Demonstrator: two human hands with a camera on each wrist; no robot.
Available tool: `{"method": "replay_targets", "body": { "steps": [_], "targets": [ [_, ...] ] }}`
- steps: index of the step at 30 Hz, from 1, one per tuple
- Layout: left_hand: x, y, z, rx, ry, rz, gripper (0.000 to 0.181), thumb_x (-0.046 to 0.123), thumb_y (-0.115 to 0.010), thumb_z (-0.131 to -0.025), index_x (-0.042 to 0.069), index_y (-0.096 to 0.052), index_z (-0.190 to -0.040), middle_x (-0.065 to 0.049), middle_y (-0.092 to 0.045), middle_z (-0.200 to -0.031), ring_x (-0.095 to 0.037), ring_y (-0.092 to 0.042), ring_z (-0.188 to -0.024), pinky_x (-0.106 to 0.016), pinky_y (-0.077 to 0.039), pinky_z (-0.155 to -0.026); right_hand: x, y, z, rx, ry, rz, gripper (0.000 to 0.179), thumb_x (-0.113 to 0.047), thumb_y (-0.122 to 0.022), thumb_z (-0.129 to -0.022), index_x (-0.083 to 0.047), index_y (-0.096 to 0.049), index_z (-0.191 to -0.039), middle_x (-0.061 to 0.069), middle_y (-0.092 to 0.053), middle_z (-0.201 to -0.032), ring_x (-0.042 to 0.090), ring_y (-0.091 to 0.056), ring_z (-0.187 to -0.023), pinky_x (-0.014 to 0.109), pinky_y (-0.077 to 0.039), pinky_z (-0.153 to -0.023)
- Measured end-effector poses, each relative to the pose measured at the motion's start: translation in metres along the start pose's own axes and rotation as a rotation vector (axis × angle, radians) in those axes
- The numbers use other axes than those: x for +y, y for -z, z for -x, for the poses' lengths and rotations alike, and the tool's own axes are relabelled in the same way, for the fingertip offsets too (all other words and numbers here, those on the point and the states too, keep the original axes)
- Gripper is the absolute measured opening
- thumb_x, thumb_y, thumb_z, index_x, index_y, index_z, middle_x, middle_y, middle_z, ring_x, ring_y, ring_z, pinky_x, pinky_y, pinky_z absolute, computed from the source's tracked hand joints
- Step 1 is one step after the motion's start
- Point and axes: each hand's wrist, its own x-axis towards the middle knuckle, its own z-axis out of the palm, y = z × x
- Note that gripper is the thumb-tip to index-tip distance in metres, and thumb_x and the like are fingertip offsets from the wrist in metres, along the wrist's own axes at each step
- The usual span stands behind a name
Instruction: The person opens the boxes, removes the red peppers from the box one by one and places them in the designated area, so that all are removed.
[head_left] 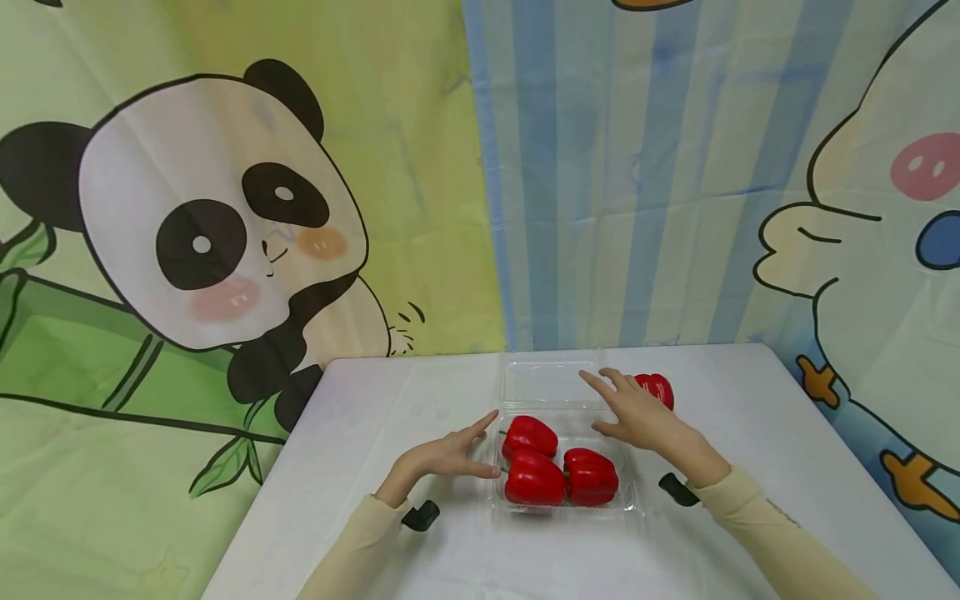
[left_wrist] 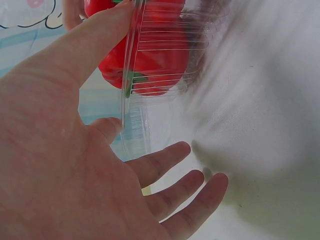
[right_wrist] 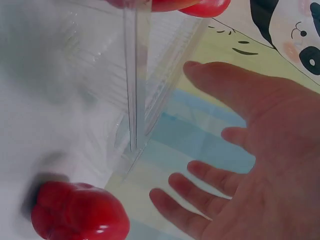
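A clear plastic clamshell box (head_left: 630, 498) stands on the table with its lid (head_left: 547, 382) folded back. Inside lie three red bell peppers: one at the back left (head_left: 529, 437), one at the front left (head_left: 534, 478) and one at the right (head_left: 592, 477). My left hand (head_left: 447, 454) is at the box's left side, fingers spread, the thumb right at the rim in the left wrist view. Over the box's back right corner hovers my right hand (head_left: 637, 410), fingers spread and holding nothing. A fourth red bell pepper (right_wrist: 80, 211) lies on the table beyond it, partly hidden in the head view.
The white table (head_left: 420, 392) ends at a back edge against a cartoon-printed curtain (head_left: 420, 167) with a panda and stripes. A dark wrist camera (head_left: 421, 516) sits below the left hand, another (head_left: 678, 490) below the right.
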Motion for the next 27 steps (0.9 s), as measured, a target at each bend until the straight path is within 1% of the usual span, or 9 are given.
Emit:
{"method": "replay_targets", "body": {
  "steps": [6, 11, 19, 27],
  "targets": [
    [0.001, 0.000, 0.000, -0.001, -0.009, -0.003, 0.106, 0.055, -0.074, -0.084, 0.028, -0.009, -0.163, -0.020, -0.036, -0.160, -0.040, -0.034, -0.148, -0.067, -0.033, -0.113, -0.003, 0.000, -0.003, -0.015, 0.085, -0.045, 0.089, -0.025, -0.085, -0.081, -0.015, -0.036, -0.154, 0.022, -0.047, -0.145, 0.043, -0.052, -0.126, 0.050, -0.061, -0.082],
    [0.001, 0.000, 0.000, 0.000, -0.002, 0.001, 0.105, 0.053, -0.074, -0.085, 0.028, -0.008, -0.163, -0.021, -0.036, -0.159, -0.041, -0.034, -0.148, -0.067, -0.032, -0.114, -0.005, 0.002, -0.005, -0.059, 0.132, -0.087, 0.089, -0.024, -0.084, -0.081, -0.017, -0.035, -0.156, 0.019, -0.046, -0.147, 0.039, -0.051, -0.128, 0.045, -0.061, -0.083],
    [-0.001, 0.002, -0.002, -0.004, 0.001, 0.006, 0.106, 0.053, -0.075, -0.084, 0.029, -0.008, -0.163, -0.021, -0.035, -0.159, -0.040, -0.033, -0.148, -0.067, -0.032, -0.114, -0.008, 0.000, -0.011, -0.124, 0.162, -0.117, 0.091, -0.026, -0.084, -0.081, -0.022, -0.033, -0.157, 0.016, -0.043, -0.150, 0.037, -0.046, -0.134, 0.049, -0.059, -0.089],
    [-0.002, 0.000, -0.002, -0.004, 0.006, 0.014, 0.106, 0.054, -0.074, -0.084, 0.031, -0.008, -0.163, -0.020, -0.036, -0.159, -0.040, -0.033, -0.148, -0.067, -0.033, -0.113, -0.014, 0.000, -0.014, -0.158, 0.194, -0.131, 0.093, -0.021, -0.085, -0.080, -0.022, -0.032, -0.157, 0.017, -0.043, -0.150, 0.038, -0.045, -0.134, 0.052, -0.058, -0.091]
  ]
}}
